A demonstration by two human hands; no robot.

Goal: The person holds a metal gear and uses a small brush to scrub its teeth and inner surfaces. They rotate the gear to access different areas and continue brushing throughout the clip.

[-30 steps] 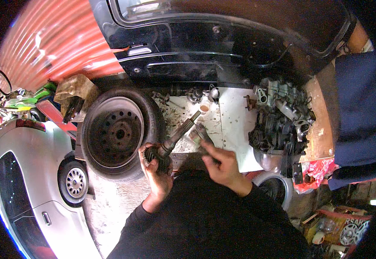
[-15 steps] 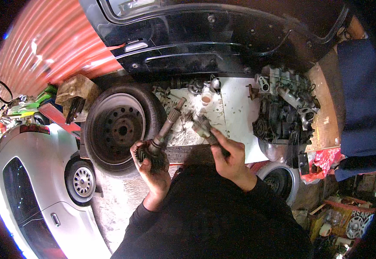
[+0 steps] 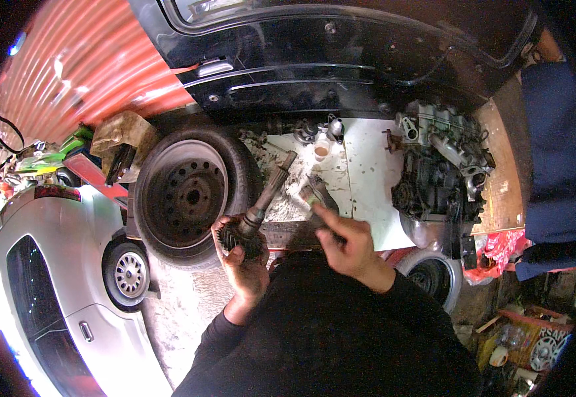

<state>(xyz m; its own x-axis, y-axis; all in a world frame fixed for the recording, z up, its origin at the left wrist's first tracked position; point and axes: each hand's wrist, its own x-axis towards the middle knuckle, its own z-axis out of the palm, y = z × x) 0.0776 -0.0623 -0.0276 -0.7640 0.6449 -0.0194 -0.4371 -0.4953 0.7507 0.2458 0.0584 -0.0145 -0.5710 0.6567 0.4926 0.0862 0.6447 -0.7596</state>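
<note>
My left hand [image 3: 248, 276] is closed around the toothed gear end of a metal gear shaft [image 3: 265, 196]. The shaft's splined end slants up and to the right, away from my palm. My right hand [image 3: 354, 247] grips what looks like a brush [image 3: 321, 192], its pale bristle end smeared by motion. That brush is just right of the shaft, with a gap between them. The index finger lies along it, and part of its handle is hidden behind the fingers.
A white work surface [image 3: 367, 169] carries a small cup [image 3: 321, 151], dirty metal parts [image 3: 308, 130] and a large engine [image 3: 437, 165] on the right. Left stands a wheel with tyre [image 3: 194, 196]. A dark vehicle panel [image 3: 288, 86] spans the back; a silver car [image 3: 70, 264] is at left.
The view has shifted slightly, so the scene sits a little further right. The brush has tilted and moved slightly relative to my right fingers. My left hand still holds the gear shaft.
</note>
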